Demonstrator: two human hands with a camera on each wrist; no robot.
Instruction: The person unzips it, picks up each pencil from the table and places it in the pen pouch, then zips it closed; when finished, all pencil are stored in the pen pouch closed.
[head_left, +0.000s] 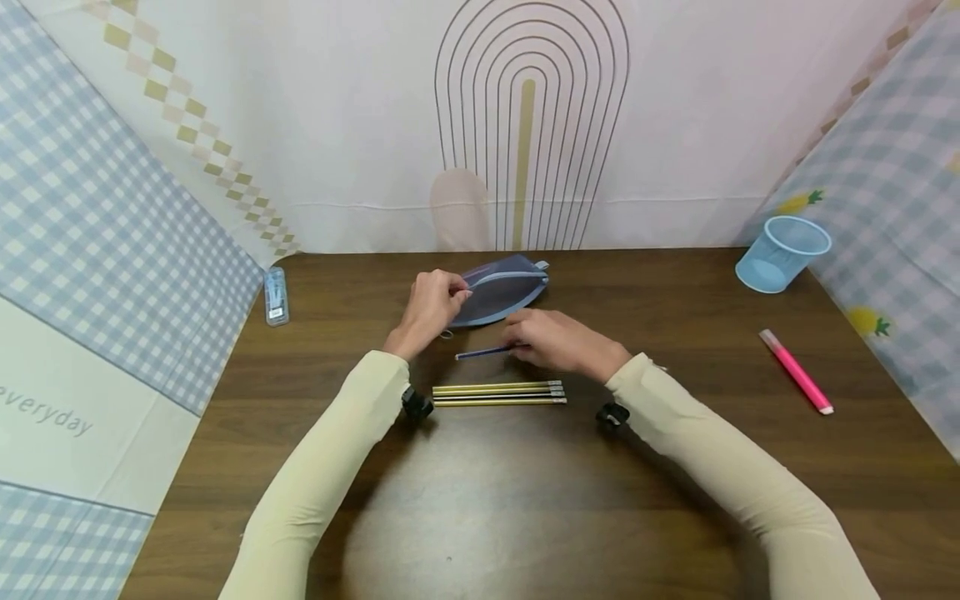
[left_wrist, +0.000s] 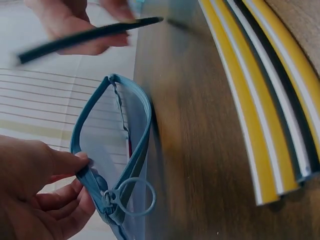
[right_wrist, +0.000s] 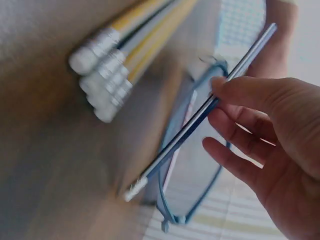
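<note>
My left hand pinches the rim of a translucent blue zip pouch beside its ring-shaped zipper pull. The pouch lies at the back of the table with its mouth spread apart. Between thumb and fingertips, my right hand holds a dark blue pencil with a white eraser end, just in front of the pouch. Inside the pouch a thin reddish strip shows through the side. Nearer to me, several striped pencils, yellow and black with white, lie side by side, eraser ends to the right.
A pink marker lies on the right of the brown table, with a light blue mesh cup behind it. At the back left is a small blue clear-cased item. Cloth-covered walls enclose the back and both sides.
</note>
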